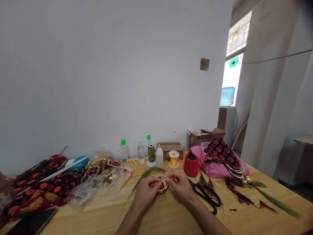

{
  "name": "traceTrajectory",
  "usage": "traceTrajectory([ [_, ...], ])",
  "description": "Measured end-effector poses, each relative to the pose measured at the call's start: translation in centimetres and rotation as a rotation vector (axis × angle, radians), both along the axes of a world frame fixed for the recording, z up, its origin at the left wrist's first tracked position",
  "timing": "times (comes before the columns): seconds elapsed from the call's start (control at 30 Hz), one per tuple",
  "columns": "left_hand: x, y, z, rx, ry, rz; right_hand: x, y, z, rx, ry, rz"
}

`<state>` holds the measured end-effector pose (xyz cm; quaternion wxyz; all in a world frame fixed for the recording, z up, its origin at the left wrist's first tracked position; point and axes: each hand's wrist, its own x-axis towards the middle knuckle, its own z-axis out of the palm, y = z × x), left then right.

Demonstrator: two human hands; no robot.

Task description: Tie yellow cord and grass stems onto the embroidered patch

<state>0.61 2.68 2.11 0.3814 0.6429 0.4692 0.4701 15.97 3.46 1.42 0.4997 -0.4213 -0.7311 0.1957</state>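
Observation:
My left hand (148,192) is closed in a pinch on a length of yellow cord (163,188). Opposite it, my right hand (180,186) also has its fingers pinched, with a bit of yellow cord showing at the fingertips. Under and between the fingertips lies a small dark red patch with a white patterned edge (160,178), partly hidden by the hands. Green tassel strands (146,173) spread on the table behind my left hand. Black-handled scissors (207,192) lie just right of my right wrist.
Behind the hands stand a yellow cord spool (173,160), a red thread cone (191,165), a green thread spool (151,153) and a white squeeze bottle (159,157). Patterned fabric (46,182) and a plastic bag with bells (105,179) lie left; a pink bag (207,166) lies right.

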Motion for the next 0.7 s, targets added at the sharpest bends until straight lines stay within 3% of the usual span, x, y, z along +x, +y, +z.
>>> traceTrajectory([
  [0.27, 0.0, 0.1, 0.1, -0.014, -0.069, -0.027, -0.1, 0.6, 1.3, 0.196, -0.224, 0.037],
  [0.47, 0.3, 0.3, 0.0, -0.021, -0.063, -0.060, 0.0, 0.3, 0.6, 0.226, -0.166, -0.015],
  [0.7, 0.5, 0.3, -0.1, -0.039, -0.103, 0.002, 0.2, -0.2, 0.7, 0.227, -0.105, -0.011],
])
